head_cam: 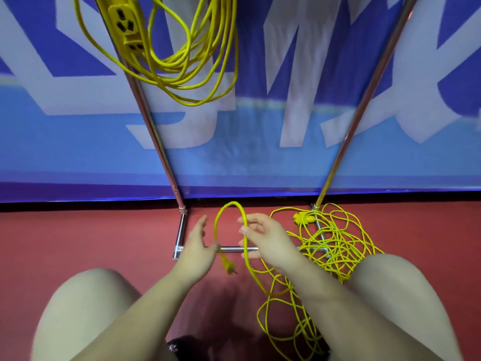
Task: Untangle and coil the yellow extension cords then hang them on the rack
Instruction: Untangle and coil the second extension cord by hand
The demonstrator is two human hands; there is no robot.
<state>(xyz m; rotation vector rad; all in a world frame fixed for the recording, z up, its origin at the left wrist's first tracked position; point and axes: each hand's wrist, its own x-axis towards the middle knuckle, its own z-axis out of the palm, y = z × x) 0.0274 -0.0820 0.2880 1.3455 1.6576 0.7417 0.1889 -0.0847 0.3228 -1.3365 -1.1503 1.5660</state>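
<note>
A tangled yellow extension cord (330,246) lies on the red floor at the right, over the rack's base. Its plug end (228,267) hangs from a loop (229,207) arched between my hands. My right hand (263,238) pinches the loop's right side between thumb and fingers. My left hand (197,243) is at the loop's left side with straight fingers, its thumb touching the cord near the plug. A coiled yellow cord (197,61) with its power strip (126,24) hangs high on the rack's left pole (153,131).
The rack's chrome base bar (234,248) runs across the floor under my hands, and its right pole (364,108) rises at the right. A blue banner (234,152) stands right behind. My bare knees frame the bottom of the view.
</note>
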